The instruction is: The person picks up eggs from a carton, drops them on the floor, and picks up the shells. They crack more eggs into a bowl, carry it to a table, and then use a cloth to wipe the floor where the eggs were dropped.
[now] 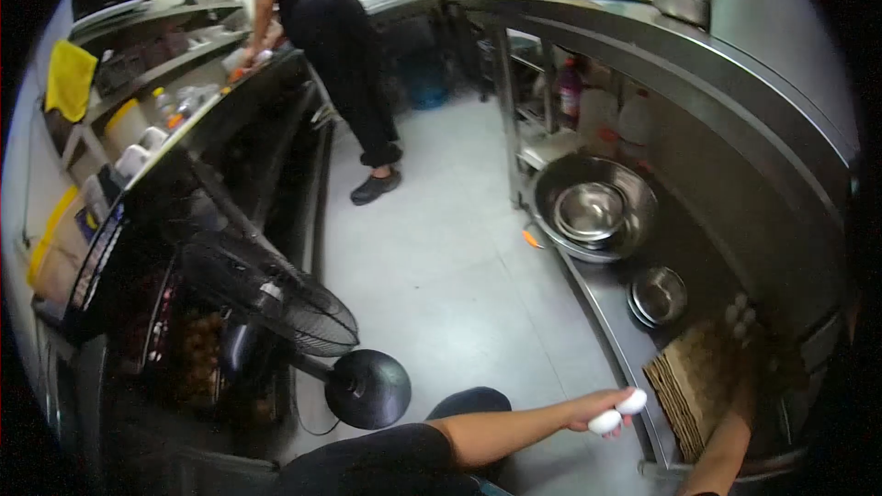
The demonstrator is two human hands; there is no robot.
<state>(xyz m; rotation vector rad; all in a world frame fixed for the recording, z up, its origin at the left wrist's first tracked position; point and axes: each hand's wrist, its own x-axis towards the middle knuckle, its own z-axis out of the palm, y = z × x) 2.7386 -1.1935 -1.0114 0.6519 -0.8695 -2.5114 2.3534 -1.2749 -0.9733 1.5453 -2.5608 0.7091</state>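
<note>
My left hand holds two white eggs, calling for a light grip; my right hand is beside the stacked cardboard, its grip unclear.

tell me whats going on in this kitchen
The person's left hand holds two white eggs in front of a low metal shelf. The right arm reaches in beside stacked cardboard; its hand is too dark to make out. Farther back, another person stands at a counter.
</note>
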